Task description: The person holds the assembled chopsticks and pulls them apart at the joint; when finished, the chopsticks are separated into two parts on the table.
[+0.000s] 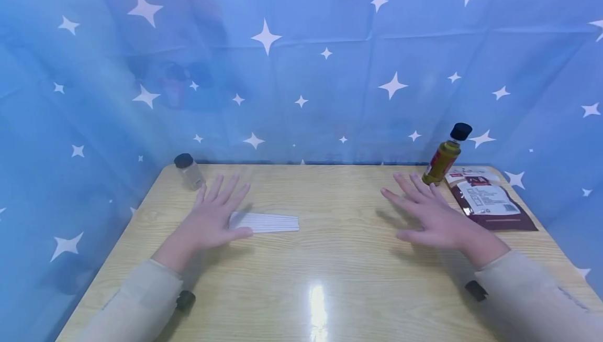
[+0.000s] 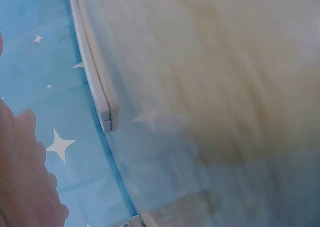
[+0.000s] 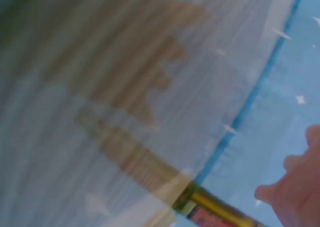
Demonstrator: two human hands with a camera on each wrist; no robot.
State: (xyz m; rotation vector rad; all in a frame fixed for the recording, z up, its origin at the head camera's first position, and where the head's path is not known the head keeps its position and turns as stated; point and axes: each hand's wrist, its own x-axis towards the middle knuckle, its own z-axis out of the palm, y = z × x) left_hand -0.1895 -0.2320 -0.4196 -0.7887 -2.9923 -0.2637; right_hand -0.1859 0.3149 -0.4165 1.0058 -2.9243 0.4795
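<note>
My left hand (image 1: 214,222) is spread over the left half of the table, fingers straight and thumb out, with a shadow below it. Just right of its thumb lies a flat white slatted piece (image 1: 270,222), partly covered by the hand; the left wrist view shows its end as two thin white layers (image 2: 95,72). On the other side, my right hand (image 1: 428,219) is likewise spread, palm down and holding nothing. Beyond its fingertips stands a small bottle (image 1: 441,163) with a black cap, yellow-green contents and a red label, which also shows in the right wrist view.
A clear jar (image 1: 192,175) with a black lid stands at the back left corner, past the left fingertips. At the right edge lies a brown and white packet (image 1: 490,200). A blue star-patterned cloth (image 1: 301,69) hangs behind the wooden table (image 1: 264,284).
</note>
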